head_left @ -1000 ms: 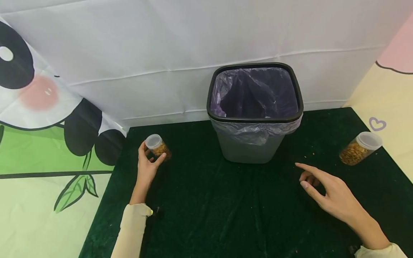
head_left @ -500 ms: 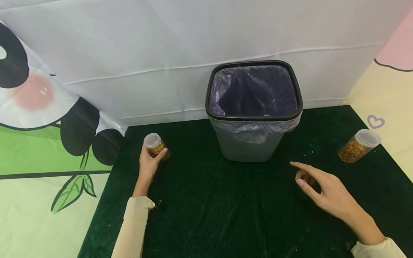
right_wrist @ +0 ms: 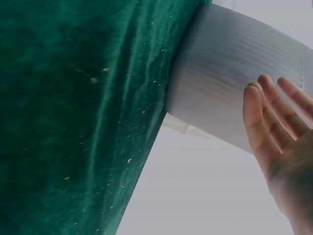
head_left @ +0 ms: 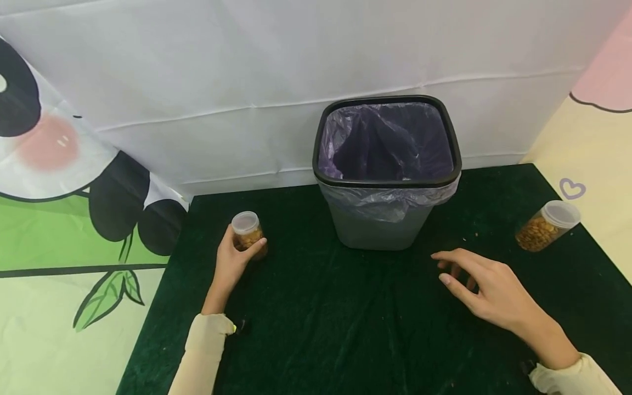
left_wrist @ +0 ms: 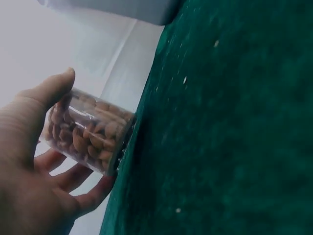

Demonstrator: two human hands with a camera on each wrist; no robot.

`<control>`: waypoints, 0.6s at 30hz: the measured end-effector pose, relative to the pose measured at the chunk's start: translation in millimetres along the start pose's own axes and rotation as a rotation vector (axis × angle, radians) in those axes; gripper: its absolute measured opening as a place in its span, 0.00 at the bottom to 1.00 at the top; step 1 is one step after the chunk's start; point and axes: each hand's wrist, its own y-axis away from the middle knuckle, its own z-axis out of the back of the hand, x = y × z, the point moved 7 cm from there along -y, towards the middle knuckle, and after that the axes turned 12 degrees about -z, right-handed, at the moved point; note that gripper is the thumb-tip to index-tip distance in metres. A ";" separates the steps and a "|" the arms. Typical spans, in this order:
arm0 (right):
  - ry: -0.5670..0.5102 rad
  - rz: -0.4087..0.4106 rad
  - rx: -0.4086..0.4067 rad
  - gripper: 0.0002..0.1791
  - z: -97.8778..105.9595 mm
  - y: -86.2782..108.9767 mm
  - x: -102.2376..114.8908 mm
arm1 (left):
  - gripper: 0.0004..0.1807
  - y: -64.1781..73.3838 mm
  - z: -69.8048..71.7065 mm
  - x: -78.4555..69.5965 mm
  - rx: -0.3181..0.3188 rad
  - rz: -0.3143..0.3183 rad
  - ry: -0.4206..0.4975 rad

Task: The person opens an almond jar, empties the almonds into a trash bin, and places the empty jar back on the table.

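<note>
My left hand [head_left: 231,262] grips a clear plastic jar [head_left: 249,237] with a whitish lid, at the left of the green cloth. Thumb and fingers are curled round its sides. In the left wrist view the jar [left_wrist: 90,129] shows brown, almond-like nuts inside, its base close to the cloth; whether it touches cannot be told. My right hand [head_left: 486,288] holds nothing and hovers over the cloth, before and right of the bin, with relaxed fingers. The right wrist view shows this hand [right_wrist: 288,142] with its fingers spread against the grey bin wall behind.
A grey bin [head_left: 380,225] with a black rim and purple liner stands at the back centre. At the right edge of the green cloth [head_left: 321,318], a second jar of nuts [head_left: 538,232] stands. A white sheet [head_left: 197,66] hangs behind.
My left hand has shifted a little to the right and nearer with the jar in its grip. My right hand has drifted left, its fingers slightly more bent. The view has shifted slightly.
</note>
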 end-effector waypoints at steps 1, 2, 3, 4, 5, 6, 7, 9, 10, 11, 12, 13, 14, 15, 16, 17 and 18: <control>-0.002 0.012 -0.001 0.26 -0.2 -1.1 2.0 | 0.42 2.0 -1.7 -2.7 0.014 -0.003 0.000; -0.003 0.025 -0.002 0.25 -0.6 -2.2 3.9 | 0.41 4.2 -3.5 -5.2 0.028 -0.007 -0.006; -0.004 0.037 0.000 0.25 -1.2 -3.4 5.7 | 0.41 6.6 -5.5 -8.2 0.041 -0.011 -0.010; -0.005 0.050 -0.003 0.25 -1.7 -4.5 7.1 | 0.41 8.2 -7.8 -11.6 0.051 -0.023 -0.013; -0.003 0.063 -0.006 0.25 -2.1 -5.6 8.6 | 0.41 9.5 -10.0 -14.8 0.059 -0.036 -0.023; -0.001 0.074 -0.007 0.24 -2.5 -6.7 10.1 | 0.40 11.0 -12.2 -17.9 0.065 -0.048 -0.034; 0.000 0.085 -0.006 0.23 -3.0 -7.8 11.7 | 0.40 12.7 -14.5 -21.4 0.072 -0.064 -0.044; 0.001 0.100 -0.004 0.23 -4.2 -9.9 14.3 | 0.39 15.7 -19.3 -29.6 0.083 -0.101 -0.070; 0.002 0.107 -0.005 0.23 -4.5 -11.0 15.7 | 0.39 16.8 -22.2 -34.0 0.091 -0.120 -0.084; 0.001 0.113 -0.004 0.22 -4.7 -12.0 17.4 | 0.38 17.8 -25.0 -38.5 0.101 -0.134 -0.100; -0.001 0.120 -0.003 0.22 -5.0 -12.9 19.1 | 0.38 18.9 -28.2 -43.2 0.110 -0.149 -0.109; -0.001 0.128 -0.002 0.22 -5.5 -13.8 20.8 | 0.37 20.1 -31.3 -48.0 0.117 -0.166 -0.113; -0.002 0.136 -0.001 0.22 -5.9 -14.8 22.7 | 0.36 21.3 -34.5 -53.0 0.126 -0.185 -0.116; -0.005 0.146 0.000 0.22 -6.6 -15.9 24.9 | 0.35 22.6 -38.2 -58.2 0.135 -0.205 -0.113; -0.005 0.153 0.001 0.22 -6.8 -17.3 26.6 | 0.35 22.9 -43.0 -64.1 0.147 -0.231 -0.109; -0.007 0.156 0.004 0.22 -7.0 -18.6 28.0 | 0.34 23.2 -47.7 -69.8 0.156 -0.257 -0.104; -0.008 0.158 0.007 0.22 -7.2 -20.1 29.4 | 0.34 23.4 -52.7 -75.7 0.166 -0.287 -0.099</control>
